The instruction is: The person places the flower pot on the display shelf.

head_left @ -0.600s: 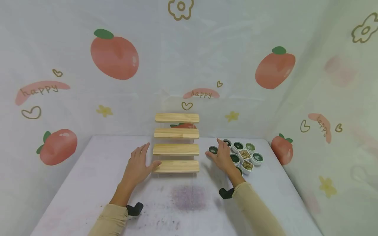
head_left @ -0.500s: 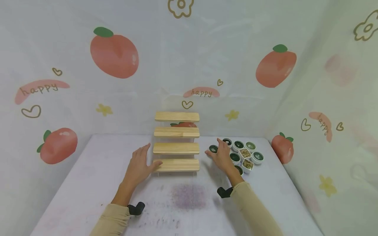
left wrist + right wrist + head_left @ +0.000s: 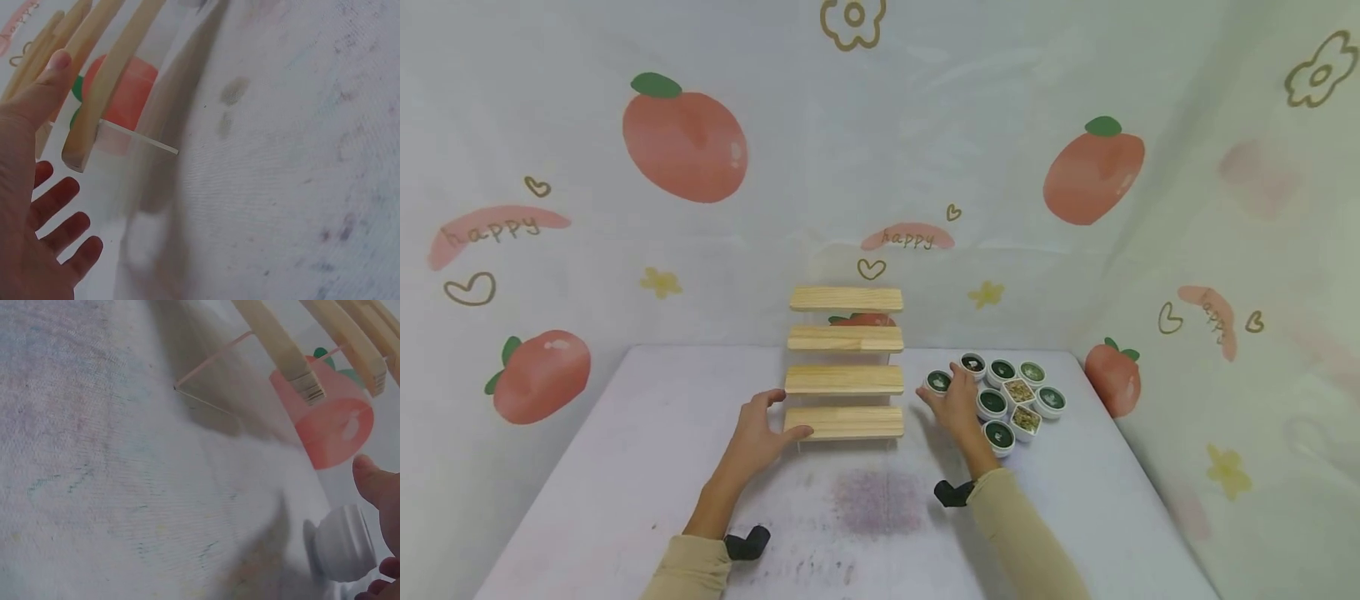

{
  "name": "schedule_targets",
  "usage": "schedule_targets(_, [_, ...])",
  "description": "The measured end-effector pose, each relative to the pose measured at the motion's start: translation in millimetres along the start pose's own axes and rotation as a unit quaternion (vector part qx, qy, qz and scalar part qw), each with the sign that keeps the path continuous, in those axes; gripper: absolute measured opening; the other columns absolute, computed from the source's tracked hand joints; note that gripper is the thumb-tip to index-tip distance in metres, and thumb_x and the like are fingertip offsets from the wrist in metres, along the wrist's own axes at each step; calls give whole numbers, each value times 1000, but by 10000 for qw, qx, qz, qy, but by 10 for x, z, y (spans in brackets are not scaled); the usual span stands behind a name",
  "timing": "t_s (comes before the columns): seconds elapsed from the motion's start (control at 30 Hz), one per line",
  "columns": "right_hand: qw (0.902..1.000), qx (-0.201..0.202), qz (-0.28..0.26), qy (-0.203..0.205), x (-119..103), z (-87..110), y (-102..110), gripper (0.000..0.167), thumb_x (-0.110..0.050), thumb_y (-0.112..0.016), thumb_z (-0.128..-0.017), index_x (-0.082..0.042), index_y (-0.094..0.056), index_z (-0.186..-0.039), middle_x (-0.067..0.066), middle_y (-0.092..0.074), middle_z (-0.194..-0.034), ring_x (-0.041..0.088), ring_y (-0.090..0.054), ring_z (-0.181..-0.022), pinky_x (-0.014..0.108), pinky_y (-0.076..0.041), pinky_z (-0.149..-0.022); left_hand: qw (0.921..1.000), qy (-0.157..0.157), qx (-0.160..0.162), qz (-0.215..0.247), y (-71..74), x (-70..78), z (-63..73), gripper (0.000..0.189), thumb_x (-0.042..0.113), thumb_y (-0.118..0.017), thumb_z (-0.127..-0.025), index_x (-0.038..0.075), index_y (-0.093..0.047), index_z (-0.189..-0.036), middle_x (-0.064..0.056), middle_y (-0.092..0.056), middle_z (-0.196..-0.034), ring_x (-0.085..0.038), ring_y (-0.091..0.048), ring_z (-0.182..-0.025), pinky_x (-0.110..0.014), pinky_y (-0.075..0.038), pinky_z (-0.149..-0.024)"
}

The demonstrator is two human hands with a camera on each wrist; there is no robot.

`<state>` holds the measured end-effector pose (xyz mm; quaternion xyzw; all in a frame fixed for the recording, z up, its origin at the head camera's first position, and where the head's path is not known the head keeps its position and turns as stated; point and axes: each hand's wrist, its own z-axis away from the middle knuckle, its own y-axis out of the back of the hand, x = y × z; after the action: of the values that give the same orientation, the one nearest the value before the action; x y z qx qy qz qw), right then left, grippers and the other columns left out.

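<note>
My left hand (image 3: 755, 437) is at the left end of a four-tier stand with pale wooden shelves (image 3: 844, 422). In the left wrist view its fingers (image 3: 55, 203) are spread and hold nothing; the thumb lies in front of the shelf ends, and contact cannot be told. My right hand (image 3: 955, 405) is by a small round white pot (image 3: 938, 382) with dark green contents, just right of the stand. The right wrist view shows that white pot (image 3: 342, 544) standing on the table below the thumb, with a gap between them. The other right fingers are partly cut off.
Several more round white pots (image 3: 998, 435) with green contents cluster at the right rear of the white table (image 3: 1075, 508). Two squarish white pots (image 3: 1026, 422) with pale, grainy contents stand among them. A printed white cloth (image 3: 820, 150) hangs behind.
My left forefinger has come down and bent slightly toward the stand. My right wrist has swung a little left, uncovering more of the front round pot. The stand and pots stay in place.
</note>
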<state>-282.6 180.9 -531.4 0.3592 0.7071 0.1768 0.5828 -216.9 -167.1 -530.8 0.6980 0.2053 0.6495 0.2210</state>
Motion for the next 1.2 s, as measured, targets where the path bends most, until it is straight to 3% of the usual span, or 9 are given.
schedule_targets(0.27, [9997, 55, -232, -110, 14, 22, -57, 85, -23, -85, -84, 12, -38, -146, 37, -44, -139, 54, -44, -131, 60, -37, -112, 9973, -250, 98, 683, -74, -83, 7, 88, 41, -90, -77, 7, -46, -145, -13, -55, -144, -35, -54, -130, -52, -46, -108])
schedule_targets(0.5, [9989, -56, -417, -197, 15, 38, -73, 82, -21, -81, -87, 14, -36, -146, 38, -42, -144, 52, -42, -137, 59, -34, -116, 9959, -92, -12, 903, -73, -73, 24, 76, 33, -91, -76, 10, -56, -139, -16, -62, -135, -34, -69, -108, -36, -58, -81])
schedule_targets(0.8, [9978, 41, -581, -312, 42, 38, -103, 70, -15, -74, -92, 16, -38, -144, 38, -43, -143, 51, -41, -138, 57, -31, -119, 9954, 75, -63, 951, -64, -59, 44, 70, 32, -91, -76, 14, -61, -136, -14, -63, -132, -26, -64, -103, -29, -54, -73])
schedule_targets(1.2, [9984, 44, -529, -209, 84, 20, -144, 64, -15, -72, -94, 15, -41, -141, 38, -46, -140, 50, -43, -136, 57, -32, -118, 9939, 172, -60, 1092, -59, -74, 61, 70, 31, -91, -76, 12, -62, -137, -15, -66, -109, -14, -57, -82, -25, -49, -63])
